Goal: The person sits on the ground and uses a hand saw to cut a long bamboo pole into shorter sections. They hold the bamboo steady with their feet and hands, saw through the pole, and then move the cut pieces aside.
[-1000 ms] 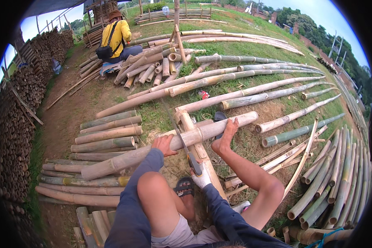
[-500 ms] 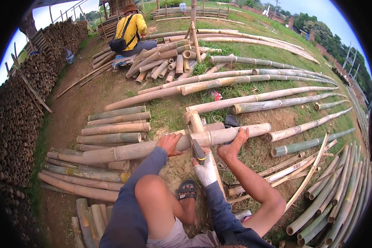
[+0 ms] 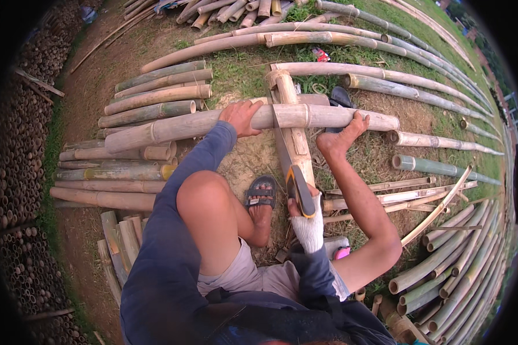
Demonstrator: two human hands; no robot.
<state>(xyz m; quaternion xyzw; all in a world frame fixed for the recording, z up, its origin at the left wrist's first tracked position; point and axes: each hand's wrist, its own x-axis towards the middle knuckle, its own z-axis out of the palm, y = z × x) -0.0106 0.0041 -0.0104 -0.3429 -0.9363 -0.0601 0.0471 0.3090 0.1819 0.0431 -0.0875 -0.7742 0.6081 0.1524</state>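
Bamboo pole [image 3: 184,127] is laid crosswise over a wooden beam [image 3: 299,150], in front of the seated person; its left part is stretched out above shorter bamboo lengths [image 3: 155,95]. Surface is dull buff-grey, mottled; the round stem is broken by raised rings, one plainly seen right of the beam.

Pole is clasped from above by the left hand [image 3: 239,118], fingers bent over it, spread by its girth; their underside cannot be made out. Right part is pressed by a bare foot [image 3: 338,138].

Handsaw [image 3: 301,191], its grip black edged with yellow-orange, is held in the right hand [image 3: 303,221], fingers curled round the grip. Thin metal blade is angled up along the beam, its far end seen against the pole; depth of any cut cannot be told. Wrist is covered by a white ribbed-knit glove [image 3: 311,236].

Ground between is strewn with pale, powdery litter [image 3: 244,158]. Long, smooth green-grey poles [image 3: 420,89] are spread beyond; tubes with round, hollow ends are stacked in a wall [image 3: 17,167] at far left.
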